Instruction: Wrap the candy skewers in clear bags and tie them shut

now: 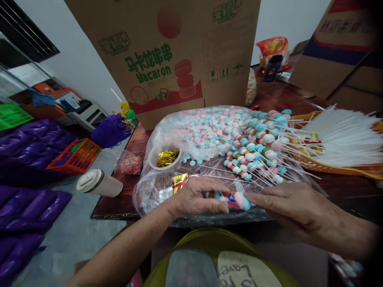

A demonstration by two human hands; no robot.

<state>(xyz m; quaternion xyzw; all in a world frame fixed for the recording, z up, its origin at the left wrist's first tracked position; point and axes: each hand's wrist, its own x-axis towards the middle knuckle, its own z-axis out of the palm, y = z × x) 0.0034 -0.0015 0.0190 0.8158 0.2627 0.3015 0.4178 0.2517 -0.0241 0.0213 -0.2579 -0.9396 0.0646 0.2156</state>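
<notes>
My left hand (202, 196) curls its thumb and fingers around a short row of candy (239, 200), pink and light blue at the near end, with a blue-and-red printed piece against it. Part of the row is hidden by the hand. My right hand (295, 205) comes from the other side with fingers stretched out, their tips at the row's right end. Behind them lies a pile of finished candy skewers (254, 153) on white sticks. Just left of my left hand is a gold-and-red packet (180, 181) on the plastic sheet (209, 171).
A large clear bag of pastel candies (206, 127) lies behind, before a tall Macaron carton (179, 59). A bowl of gold twist ties (166, 158) and a cup (98, 182) stand left. An orange basket (317, 163) holds white sticks (344, 135) at right.
</notes>
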